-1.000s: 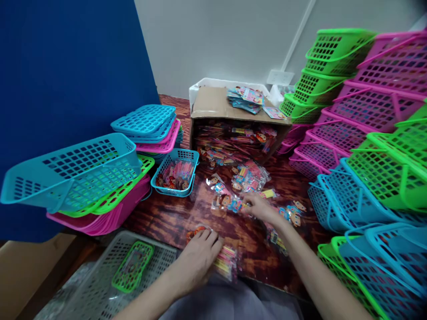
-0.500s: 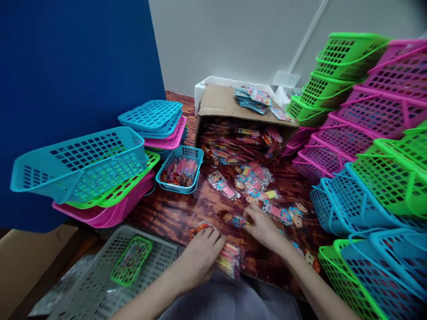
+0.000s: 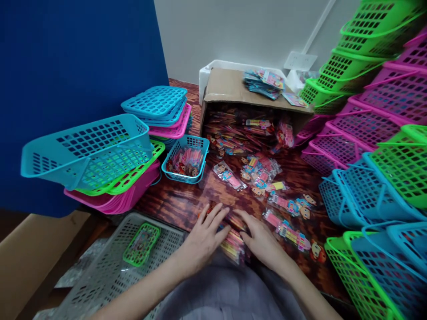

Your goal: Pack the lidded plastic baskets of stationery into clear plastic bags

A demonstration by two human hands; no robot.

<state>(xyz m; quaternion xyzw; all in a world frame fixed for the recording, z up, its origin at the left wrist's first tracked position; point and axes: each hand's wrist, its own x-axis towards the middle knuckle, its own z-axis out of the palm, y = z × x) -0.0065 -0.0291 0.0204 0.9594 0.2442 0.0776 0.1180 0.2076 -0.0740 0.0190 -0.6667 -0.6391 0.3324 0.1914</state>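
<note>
A small pile of clear plastic packets, with pink and yellow sticks inside, lies at the table's front edge. My left hand rests against its left side, fingers stretched and apart, thumb over the packets. From the right, my right hand pinches a packet at the top of the pile between thumb and fingers; the fingers partly hide it. Loose packets with cartoon-figure cards lie beyond: one single packet, a cluster and more packets to the right.
An open cardboard box full of packets stands at the back, flat packs on top. A small blue basket holds packets. Stacked baskets line the right; more baskets stand left. A grey crate sits lower left.
My right hand has come left and toward me with a packet, onto the pile. My left hand has shifted slightly, its fingers more spread. The view has moved a little.
</note>
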